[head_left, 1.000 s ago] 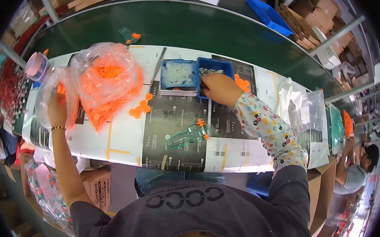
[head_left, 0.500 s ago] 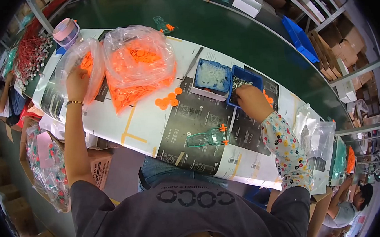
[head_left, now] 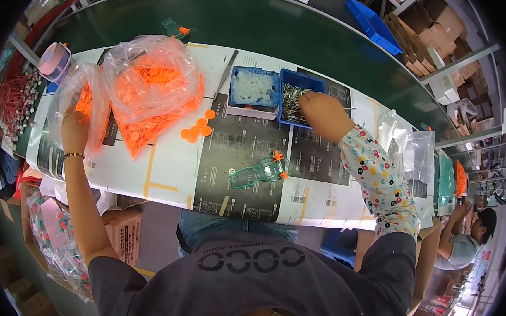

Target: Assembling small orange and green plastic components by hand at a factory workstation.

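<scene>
At the left, my left hand (head_left: 75,130) is at the mouth of a small clear bag (head_left: 61,104) of orange plastic pieces. Its fingers curl in, and what they hold is hidden. Beside it stands a bigger clear bag (head_left: 158,100) full of flat orange discs. My right hand (head_left: 322,114), fingers drawn together, is over the right side of a blue bin (head_left: 300,83) of thin metal pins (head_left: 291,101); its fingertips are partly hidden. A clear green plastic piece (head_left: 251,174) with orange fittings lies on the table nearer me.
Left of the bin is a blue-rimmed tray of whitish stuff (head_left: 255,87), with a knife-like tool (head_left: 226,73) beside it. Loose orange discs (head_left: 195,131) lie near the big bag. Clear bags (head_left: 408,150) lie at the right. A lidded tub (head_left: 55,61) stands far left. A co-worker (head_left: 467,240) is at right.
The whole view has shifted, with the table's things now further left. My right hand has moved to the bin's right side, baring more pins. My left hand stays at the small bag.
</scene>
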The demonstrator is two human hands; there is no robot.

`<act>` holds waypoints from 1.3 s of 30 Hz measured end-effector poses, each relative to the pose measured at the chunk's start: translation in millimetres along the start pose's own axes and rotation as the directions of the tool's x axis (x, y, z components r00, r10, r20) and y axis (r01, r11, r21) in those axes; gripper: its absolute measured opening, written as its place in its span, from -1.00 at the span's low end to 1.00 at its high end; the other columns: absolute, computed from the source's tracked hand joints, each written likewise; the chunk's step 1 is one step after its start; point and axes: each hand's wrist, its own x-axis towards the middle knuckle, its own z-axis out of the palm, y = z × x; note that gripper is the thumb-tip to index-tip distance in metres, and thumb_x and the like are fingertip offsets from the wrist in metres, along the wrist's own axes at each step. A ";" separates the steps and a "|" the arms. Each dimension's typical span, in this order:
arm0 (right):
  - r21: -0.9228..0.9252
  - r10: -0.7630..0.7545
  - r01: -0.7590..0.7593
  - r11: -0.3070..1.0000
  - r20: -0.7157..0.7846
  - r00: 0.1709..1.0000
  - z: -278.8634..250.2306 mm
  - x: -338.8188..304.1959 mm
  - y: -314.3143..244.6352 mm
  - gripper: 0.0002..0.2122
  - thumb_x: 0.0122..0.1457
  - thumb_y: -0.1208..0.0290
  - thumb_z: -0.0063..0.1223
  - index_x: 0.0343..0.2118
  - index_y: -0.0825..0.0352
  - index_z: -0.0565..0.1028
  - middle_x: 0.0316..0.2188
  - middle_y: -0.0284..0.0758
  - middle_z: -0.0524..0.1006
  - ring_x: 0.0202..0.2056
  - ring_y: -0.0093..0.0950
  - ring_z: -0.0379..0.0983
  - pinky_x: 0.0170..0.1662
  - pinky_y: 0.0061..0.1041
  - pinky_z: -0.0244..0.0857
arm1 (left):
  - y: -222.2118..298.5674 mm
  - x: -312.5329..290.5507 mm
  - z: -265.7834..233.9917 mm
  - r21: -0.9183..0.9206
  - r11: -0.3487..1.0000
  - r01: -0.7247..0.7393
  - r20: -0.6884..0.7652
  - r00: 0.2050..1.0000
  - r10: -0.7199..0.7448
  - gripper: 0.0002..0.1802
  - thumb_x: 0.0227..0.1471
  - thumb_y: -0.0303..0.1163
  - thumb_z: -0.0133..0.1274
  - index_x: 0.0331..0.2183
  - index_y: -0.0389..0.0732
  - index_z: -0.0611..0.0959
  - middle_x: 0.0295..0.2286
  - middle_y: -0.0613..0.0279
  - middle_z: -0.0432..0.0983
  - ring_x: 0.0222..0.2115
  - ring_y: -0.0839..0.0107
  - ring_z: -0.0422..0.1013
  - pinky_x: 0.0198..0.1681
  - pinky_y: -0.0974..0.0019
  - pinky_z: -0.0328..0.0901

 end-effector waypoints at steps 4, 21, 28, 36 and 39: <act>0.246 0.206 -0.180 0.952 -0.084 0.975 -15.1 11.5 -10.1 -0.95 0.01 0.51 0.05 -0.48 0.35 0.46 -0.48 -0.26 0.46 -0.36 -0.27 0.46 -0.34 -0.34 0.33 | 23.7 -8.6 -21.5 -0.115 0.992 0.041 -0.189 0.980 -0.062 -0.89 -0.06 -0.50 0.07 -0.42 -0.29 0.64 -0.34 0.03 0.56 -0.22 0.16 0.47 -0.15 0.22 0.35; 0.236 0.098 0.007 0.972 -0.432 0.896 12.6 84.9 -61.3 -0.91 -0.01 0.43 0.09 -0.55 0.32 0.49 -0.55 -0.31 0.44 -0.43 -0.32 0.43 -0.41 -0.39 0.30 | 279.2 -107.8 -96.2 -0.785 -0.361 0.503 0.428 0.862 0.270 -0.89 0.16 -0.44 -0.09 -0.41 -0.24 0.45 -0.27 -0.07 0.54 -0.41 0.42 0.47 -0.34 0.44 0.33; 0.853 0.484 0.010 0.522 -0.306 0.820 -50.4 16.8 -113.4 -0.96 0.04 0.53 0.14 -0.45 0.36 0.52 -0.54 -0.42 0.43 -0.56 -0.69 0.29 -0.51 -0.69 0.15 | 312.1 -101.5 -80.0 -0.617 -0.632 0.469 0.469 0.864 0.184 -0.90 0.18 -0.45 -0.11 -0.36 -0.27 0.44 -0.23 -0.10 0.53 -0.31 0.41 0.49 -0.30 0.43 0.36; 0.808 0.476 0.169 0.565 -0.486 0.733 -45.4 2.3 -140.1 -0.92 -0.01 0.63 0.15 -0.44 0.38 0.50 -0.52 -0.40 0.46 -0.58 -0.72 0.29 -0.54 -0.74 0.15 | 338.4 -109.2 -95.1 -0.725 -0.597 0.343 0.360 0.928 0.096 -0.91 0.18 -0.49 -0.10 -0.36 -0.31 0.43 -0.22 -0.13 0.52 -0.24 0.35 0.49 -0.16 0.32 0.41; 0.777 0.460 0.185 0.602 -0.527 0.715 -45.1 1.6 -141.8 -0.92 0.00 0.63 0.15 -0.43 0.39 0.50 -0.51 -0.40 0.47 -0.57 -0.73 0.30 -0.53 -0.74 0.16 | 344.0 -113.6 -100.7 -0.752 -0.597 0.280 0.313 0.948 0.051 -0.94 0.16 -0.52 -0.09 -0.36 -0.31 0.41 -0.20 -0.14 0.51 -0.23 0.33 0.48 -0.14 0.31 0.40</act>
